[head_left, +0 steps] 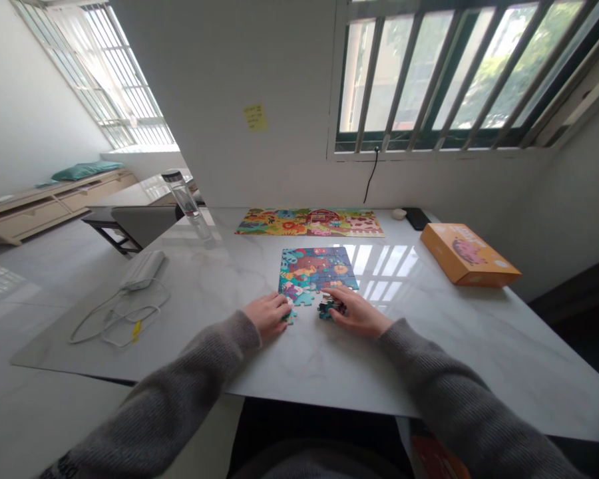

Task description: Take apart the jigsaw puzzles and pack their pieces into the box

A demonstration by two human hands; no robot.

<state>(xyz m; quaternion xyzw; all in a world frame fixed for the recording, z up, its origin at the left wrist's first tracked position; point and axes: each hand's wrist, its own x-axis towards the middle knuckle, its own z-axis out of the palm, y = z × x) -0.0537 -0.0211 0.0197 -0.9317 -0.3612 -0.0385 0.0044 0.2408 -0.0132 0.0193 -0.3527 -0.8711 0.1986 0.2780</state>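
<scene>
A partly assembled jigsaw puzzle (312,269) in teal, orange and blue lies on the white marble table (259,352), its lower edge ragged. My left hand (268,316) rests at that edge, fingers curled beside a few loose pieces (290,319). My right hand (359,313) lies over a small heap of dark puzzle pieces (328,308), its fingertips reaching the puzzle's lower right corner. Whether either hand grips a piece is hidden by the fingers. Beyond the puzzle lies a long, colourful farm-and-animal picture (309,223).
An orange puzzle box (469,256) stands at the right of the table. A glass bottle (182,194) stands at the far left corner. A white power adapter (144,269) with a tangled cable lies at the left. A black flat object (418,218) lies at the back edge.
</scene>
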